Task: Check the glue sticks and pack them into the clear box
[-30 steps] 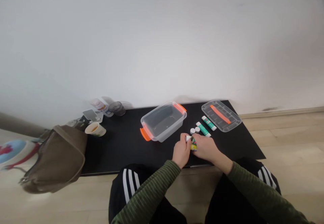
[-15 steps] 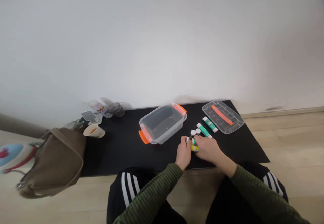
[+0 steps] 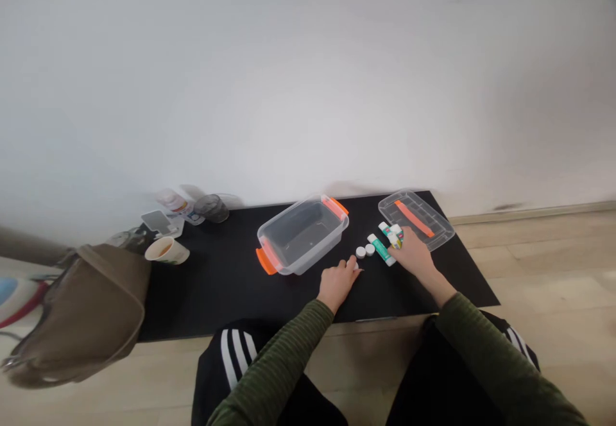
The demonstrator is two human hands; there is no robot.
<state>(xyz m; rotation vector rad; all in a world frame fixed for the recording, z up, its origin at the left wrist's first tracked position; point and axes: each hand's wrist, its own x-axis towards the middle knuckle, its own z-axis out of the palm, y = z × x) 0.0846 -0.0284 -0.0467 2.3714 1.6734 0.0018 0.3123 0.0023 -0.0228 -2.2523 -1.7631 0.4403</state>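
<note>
My left hand point(image 3: 338, 281) rests on the black mat point(image 3: 231, 285) with its fingers closed round a small white cap, just in front of two white caps point(image 3: 364, 251). My right hand point(image 3: 410, 254) reaches to the right and holds a yellow-green glue stick point(image 3: 395, 240) beside two green glue sticks point(image 3: 381, 247) that lie on the mat. An open clear plastic box point(image 3: 302, 233) with orange latches stands left of the caps. Its clear lid point(image 3: 416, 219) with an orange handle lies at the mat's far right.
A brown bag point(image 3: 81, 314) sits on the floor at the left. A paper cup point(image 3: 166, 251), a small bottle point(image 3: 176, 203), a phone point(image 3: 154, 222) and a dark glass point(image 3: 210, 208) crowd the mat's far left corner. A white wall runs behind the mat.
My hands were together pulling a cap off the glue stick. Now they are apart: the right hand has carried the stick right to the other sticks, the left keeps the cap.
</note>
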